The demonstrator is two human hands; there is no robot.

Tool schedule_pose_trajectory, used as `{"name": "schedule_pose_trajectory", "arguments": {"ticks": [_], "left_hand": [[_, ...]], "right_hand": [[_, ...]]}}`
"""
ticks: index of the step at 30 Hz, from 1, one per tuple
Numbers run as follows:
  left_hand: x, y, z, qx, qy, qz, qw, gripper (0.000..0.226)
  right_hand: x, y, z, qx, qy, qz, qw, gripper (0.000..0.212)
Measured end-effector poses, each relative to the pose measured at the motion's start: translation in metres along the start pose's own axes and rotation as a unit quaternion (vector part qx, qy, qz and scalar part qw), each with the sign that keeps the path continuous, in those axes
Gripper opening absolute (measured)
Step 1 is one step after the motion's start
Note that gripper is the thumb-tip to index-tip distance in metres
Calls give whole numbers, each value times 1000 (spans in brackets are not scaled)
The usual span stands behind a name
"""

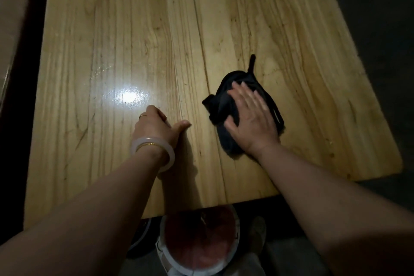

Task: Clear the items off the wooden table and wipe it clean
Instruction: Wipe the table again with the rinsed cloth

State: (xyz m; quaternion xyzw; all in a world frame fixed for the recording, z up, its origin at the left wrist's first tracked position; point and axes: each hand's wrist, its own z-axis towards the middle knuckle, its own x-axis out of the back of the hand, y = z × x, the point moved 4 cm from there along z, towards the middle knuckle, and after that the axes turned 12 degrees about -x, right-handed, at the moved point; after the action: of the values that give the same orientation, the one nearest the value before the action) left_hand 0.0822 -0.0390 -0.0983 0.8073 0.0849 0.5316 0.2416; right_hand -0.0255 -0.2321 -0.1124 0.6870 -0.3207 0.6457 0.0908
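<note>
Wooden surface, pale grain, bright glare spot left of centre. Black cloth lies bunched toward the near right corner, well in from the edge. Right hand flat on the cloth, fingers straight and spread, pressing it down. Left hand rests on the surface near the near edge, knuckles down, fingers curled under, thumb out; holds nothing visible. Pale bangle on left wrist.

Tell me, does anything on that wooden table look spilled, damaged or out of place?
Nothing stands out. The wooden table shows only grain lines and a glare spot. The right hand presses flat on a dark cloth; the left hand rests beside it.
</note>
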Motion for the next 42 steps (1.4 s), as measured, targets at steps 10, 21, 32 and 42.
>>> {"name": "schedule_pose_trajectory", "arguments": {"ticks": [10, 21, 32, 42], "left_hand": [[-4, -1, 4, 12, 5, -19, 1000, 56], [-4, -4, 3, -6, -4, -29, 1000, 54], [-5, -3, 5, 21, -12, -26, 999, 59], [-4, -1, 4, 22, -19, -28, 999, 57]], "right_hand": [[-24, -37, -96, 7, -12, 5, 1000, 70], [-8, 38, -69, 265, -67, 0, 962, 66], [5, 50, -44, -262, 75, 28, 962, 70], [-8, 32, -102, 57, -14, 2, 998, 69]]}}
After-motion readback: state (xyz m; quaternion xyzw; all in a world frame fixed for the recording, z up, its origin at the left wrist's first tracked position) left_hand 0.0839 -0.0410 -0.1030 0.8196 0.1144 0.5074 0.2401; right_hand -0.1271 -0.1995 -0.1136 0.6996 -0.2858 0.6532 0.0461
